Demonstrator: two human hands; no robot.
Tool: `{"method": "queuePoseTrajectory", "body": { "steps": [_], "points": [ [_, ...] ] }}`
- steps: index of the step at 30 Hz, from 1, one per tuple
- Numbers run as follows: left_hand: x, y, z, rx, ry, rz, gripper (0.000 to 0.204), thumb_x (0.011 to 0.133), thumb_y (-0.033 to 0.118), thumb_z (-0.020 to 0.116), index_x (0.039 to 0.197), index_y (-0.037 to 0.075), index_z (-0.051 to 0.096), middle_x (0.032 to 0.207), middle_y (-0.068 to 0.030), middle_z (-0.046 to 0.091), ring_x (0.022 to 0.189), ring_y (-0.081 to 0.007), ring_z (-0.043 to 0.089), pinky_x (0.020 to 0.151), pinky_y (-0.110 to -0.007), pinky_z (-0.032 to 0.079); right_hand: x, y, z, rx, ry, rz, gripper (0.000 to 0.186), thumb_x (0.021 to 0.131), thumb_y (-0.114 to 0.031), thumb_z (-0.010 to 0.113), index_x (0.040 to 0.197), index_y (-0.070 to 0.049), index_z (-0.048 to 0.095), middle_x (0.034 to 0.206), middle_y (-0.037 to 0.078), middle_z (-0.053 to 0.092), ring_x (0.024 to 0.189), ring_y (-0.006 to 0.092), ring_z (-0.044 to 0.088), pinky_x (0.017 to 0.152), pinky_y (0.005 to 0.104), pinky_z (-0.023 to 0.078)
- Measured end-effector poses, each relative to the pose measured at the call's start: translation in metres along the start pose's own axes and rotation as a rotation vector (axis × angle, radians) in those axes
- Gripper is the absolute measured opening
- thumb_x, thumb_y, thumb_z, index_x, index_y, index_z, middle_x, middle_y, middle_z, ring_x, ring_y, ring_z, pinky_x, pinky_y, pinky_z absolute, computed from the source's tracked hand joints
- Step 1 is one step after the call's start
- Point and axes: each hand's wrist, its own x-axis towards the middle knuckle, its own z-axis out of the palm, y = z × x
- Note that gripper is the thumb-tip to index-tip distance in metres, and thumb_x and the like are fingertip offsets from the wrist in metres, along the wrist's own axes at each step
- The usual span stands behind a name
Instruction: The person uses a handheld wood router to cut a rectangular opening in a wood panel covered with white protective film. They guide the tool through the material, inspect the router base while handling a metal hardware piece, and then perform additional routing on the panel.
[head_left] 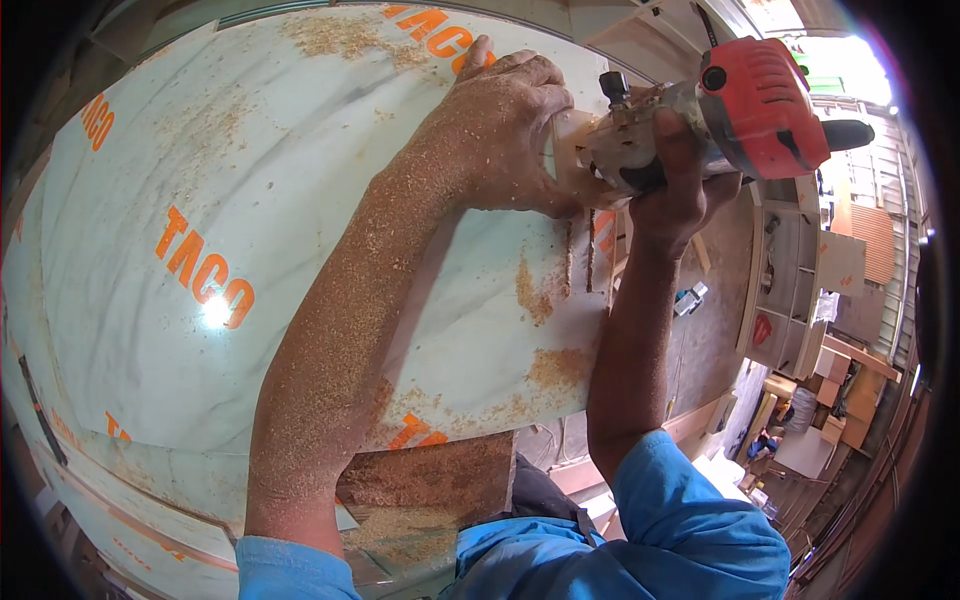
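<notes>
Marble-look panel (290, 170) fills the left, sawdust on it. Left hand (510, 130) next: thumb and fingers spread either side of the pale base (572, 150); can't tell if it's clamped. Red router (735, 112) is directly right of that hand, at the panel's right edge, long axis roughly left-right, motor end outboard. Right hand (688, 185) is wrapped round its barrel, nearer the motor.

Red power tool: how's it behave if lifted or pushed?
The red power tool is probably heavy for its size, given the metal-looking body. Likely tippy: its bulky red housing sits far from the base. It might slide easily on the glossy, sawdust-strewn panel.
</notes>
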Motion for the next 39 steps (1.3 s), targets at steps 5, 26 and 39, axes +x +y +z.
{"method": "queuePoseTrajectory", "body": {
  "steps": [5,26,39],
  "points": [
    [0.003,0.002,-0.002,-0.013,-0.046,-0.021,0.089,0.053,0.047,0.093,0.126,0.002,0.068,0.130,-0.0105,0.063,0.129,-0.0279,0.058,0.126,-0.064,0.016,0.001,-0.003,0.000,-0.010,-0.029,0.029,0.039,0.073,-0.009,0.085,0.105,0.008,0.070,0.096,0.009,0.071,0.083,0.0173,0.067,0.081,0.0311,0.055],
    [-0.001,-0.006,0.000,-0.094,0.009,0.041,0.083,0.052,0.042,0.093,0.119,-0.001,0.068,0.121,-0.0114,0.065,0.123,-0.0296,0.062,0.126,-0.063,0.014,-0.004,-0.005,0.008,-0.057,0.001,0.054,0.043,0.081,-0.015,0.078,0.116,0.005,0.064,0.105,0.014,0.069,0.088,0.0203,0.070,0.079,0.0348,0.058],
    [0.000,-0.005,0.001,-0.073,0.022,0.062,0.083,0.058,0.049,0.089,0.117,-0.005,0.066,0.118,-0.0159,0.065,0.122,-0.0338,0.062,0.124,-0.065,0.017,-0.002,-0.002,0.010,-0.028,-0.026,0.057,0.042,0.081,-0.016,0.076,0.114,0.006,0.063,0.098,0.013,0.071,0.085,0.0218,0.071,0.078,0.0351,0.059]
  ]
}}
